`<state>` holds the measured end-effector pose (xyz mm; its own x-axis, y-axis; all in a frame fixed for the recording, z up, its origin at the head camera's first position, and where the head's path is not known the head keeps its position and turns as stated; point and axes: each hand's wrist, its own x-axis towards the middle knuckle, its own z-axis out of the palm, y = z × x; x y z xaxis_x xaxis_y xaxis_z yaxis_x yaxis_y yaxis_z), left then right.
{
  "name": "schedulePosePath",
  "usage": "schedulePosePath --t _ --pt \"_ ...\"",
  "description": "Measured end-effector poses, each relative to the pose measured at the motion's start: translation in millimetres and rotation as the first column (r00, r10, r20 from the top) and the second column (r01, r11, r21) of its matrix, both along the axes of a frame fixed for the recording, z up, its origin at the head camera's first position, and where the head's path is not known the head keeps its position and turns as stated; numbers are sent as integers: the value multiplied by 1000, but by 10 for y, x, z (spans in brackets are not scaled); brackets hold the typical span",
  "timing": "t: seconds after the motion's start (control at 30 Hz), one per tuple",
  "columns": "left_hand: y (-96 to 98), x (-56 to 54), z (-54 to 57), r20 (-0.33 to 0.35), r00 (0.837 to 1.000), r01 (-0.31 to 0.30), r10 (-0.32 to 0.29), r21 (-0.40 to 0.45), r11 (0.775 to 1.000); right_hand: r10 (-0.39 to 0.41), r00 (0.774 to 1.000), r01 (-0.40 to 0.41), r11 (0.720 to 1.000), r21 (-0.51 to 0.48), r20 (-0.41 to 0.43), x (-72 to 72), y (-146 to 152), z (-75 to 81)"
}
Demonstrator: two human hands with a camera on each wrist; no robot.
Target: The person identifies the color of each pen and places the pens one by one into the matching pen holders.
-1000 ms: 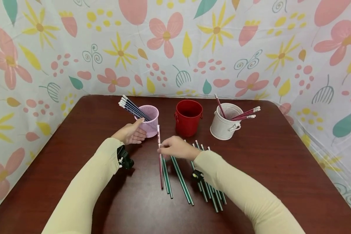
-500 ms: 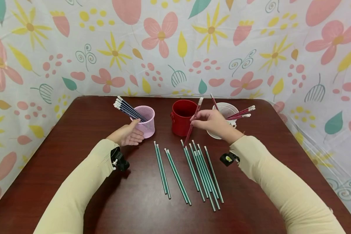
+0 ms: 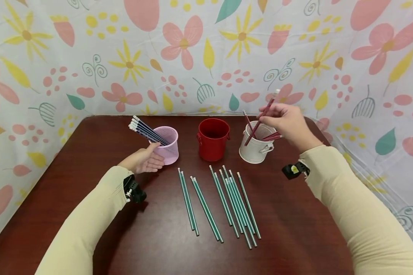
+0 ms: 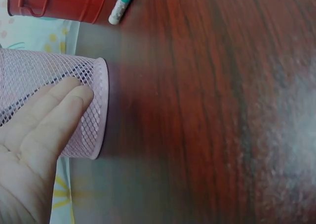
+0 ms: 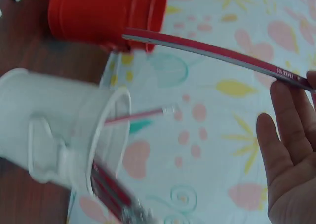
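My right hand (image 3: pixel 289 122) pinches a dark red pencil (image 3: pixel 259 125) by its upper part, white eraser end up. The pencil slants over the white bucket (image 3: pixel 255 152), its lower end overlapping the bucket's mouth in the head view. In the right wrist view, the held pencil (image 5: pixel 212 50) points from the fingertips toward the red bucket. Several red pencils (image 3: pixel 271 136) lean inside the white bucket. My left hand (image 3: pixel 146 159) rests against the pink mesh cup (image 3: pixel 171 151), thumb by its rim and fingers straight along its side. Several dark blue pencils (image 3: pixel 148 130) lean in that cup.
Between cup and white bucket stands a red bucket (image 3: pixel 213 147), with no pencils showing in it. Several green pencils (image 3: pixel 239 208) lie on the brown table (image 3: pixel 151 244) in front of the containers. A flower-patterned cloth (image 3: pixel 199 57) hangs behind the table.
My right hand has lifted the red pencil from the green ones in the middle and carried it right, past the red bucket, over the white bucket. My left hand stays at the pink cup.
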<state>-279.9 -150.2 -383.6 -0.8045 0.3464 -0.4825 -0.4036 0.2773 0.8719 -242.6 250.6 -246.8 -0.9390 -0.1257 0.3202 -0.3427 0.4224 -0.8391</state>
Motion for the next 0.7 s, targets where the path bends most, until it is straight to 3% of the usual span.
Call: schedulePosePath --t 0.13,0.27,0.4,0.53,0.7 --pt "11 18 -2 2 1000 -19 19 26 999 -39 999 36 990 -135 -24 10 168 103" --pt "10 45 -21 2 999 -38 38 37 999 -33 998 18 961 -275 -53 15 314 182" --pt "-3 53 -40 -7 998 -67 68 48 997 -68 995 48 963 -265 -70 -22 460 236" --pt "-5 43 -55 7 997 -81 81 66 994 -94 995 79 947 -312 -32 -76 574 264" --pt "2 32 -76 27 996 -88 85 88 992 -149 989 142 951 -276 -4 -103 683 264"
